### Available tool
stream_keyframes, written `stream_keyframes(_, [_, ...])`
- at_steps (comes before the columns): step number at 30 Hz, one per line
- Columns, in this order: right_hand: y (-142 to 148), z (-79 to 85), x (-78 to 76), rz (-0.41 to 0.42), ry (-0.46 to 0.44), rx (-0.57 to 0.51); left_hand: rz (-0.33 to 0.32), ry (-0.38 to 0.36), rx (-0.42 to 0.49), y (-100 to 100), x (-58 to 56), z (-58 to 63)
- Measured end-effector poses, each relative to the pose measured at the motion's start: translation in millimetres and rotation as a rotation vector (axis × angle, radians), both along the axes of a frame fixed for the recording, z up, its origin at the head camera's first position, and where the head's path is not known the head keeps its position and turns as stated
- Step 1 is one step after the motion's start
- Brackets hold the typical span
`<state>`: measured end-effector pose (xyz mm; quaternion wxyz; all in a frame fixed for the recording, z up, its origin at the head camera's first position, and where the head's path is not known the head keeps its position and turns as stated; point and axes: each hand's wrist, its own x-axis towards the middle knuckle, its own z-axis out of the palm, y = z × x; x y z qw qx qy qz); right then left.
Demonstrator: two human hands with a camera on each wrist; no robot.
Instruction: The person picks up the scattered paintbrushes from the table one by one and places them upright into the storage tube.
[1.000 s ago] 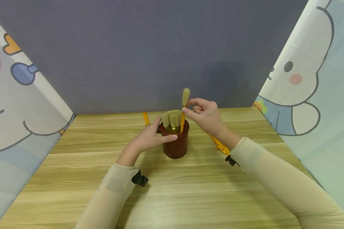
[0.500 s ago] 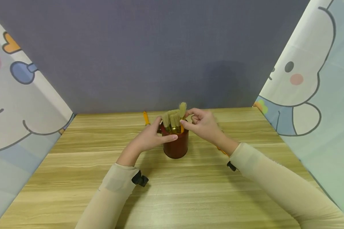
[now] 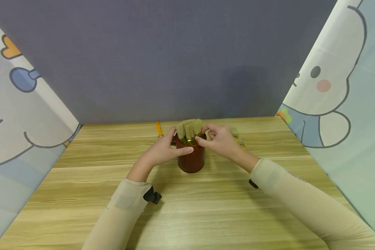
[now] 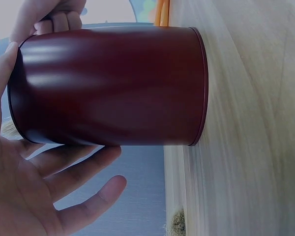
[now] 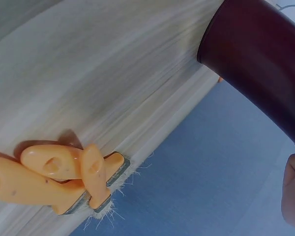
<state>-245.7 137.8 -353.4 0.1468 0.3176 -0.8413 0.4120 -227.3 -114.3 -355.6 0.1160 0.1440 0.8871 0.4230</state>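
Braces the dark red container [image 3: 191, 161] upright on the worktop [image 3: 187, 215] with the left hand [image 3: 165, 151] — thumb along the near side of the rim, fingers spread round the other side, one standing apart from the wall in the left wrist view. Likely grips high and wide to prevent tipping while leaving the mouth free. Appears to pinch the rightmost brush [image 3: 198, 125] between thumb and forefinger of the right hand [image 3: 220, 139], low beside the rim, probably for fine control over its seating. Crowds against the other upright brushes [image 3: 189, 131], all with bristles up and handles hidden inside — presumably to protect the bristles. Shows orange-handled brushes [image 5: 66, 162] overlapping on the worktop to the container's right, handy for that side. Has a lone brush [image 3: 159, 129] lying behind the left hand, partly hidden.
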Motion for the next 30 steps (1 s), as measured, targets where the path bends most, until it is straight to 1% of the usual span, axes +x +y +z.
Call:
stream_keyframes(7, [0,0.8,0.9,-0.035,-0.033,0.039,0.0,0.007,-0.005,0,1.4,1.4])
stream_keyframes(13, [2,-0.3,-0.5,-0.055,-0.054,0.054,0.016,0.003,-0.045,0,2.8,2.9])
stream_keyframes(19, [6,7.5,-1.4,-0.069,-0.107,0.045,0.021,-0.014,-0.051,0,4.1,3.8])
stream_keyframes(21, [10,11.7,-4.4,-0.069,-0.09,0.038,0.019,-0.017,-0.041,0,4.2,4.0])
stream_keyframes(26, [27,23.3,-16.4,-0.067,0.0,0.016,0.018,-0.014,-0.029,0,3.8,4.6])
stream_keyframes(28, [35,27.5,-21.0,-0.086,0.005,0.011,0.016,-0.009,-0.031,0,3.6,4.7])
stream_keyframes(30, [43,30.7,-25.1,-0.118,-0.01,0.013,0.012,-0.002,-0.031,0,3.3,4.6])
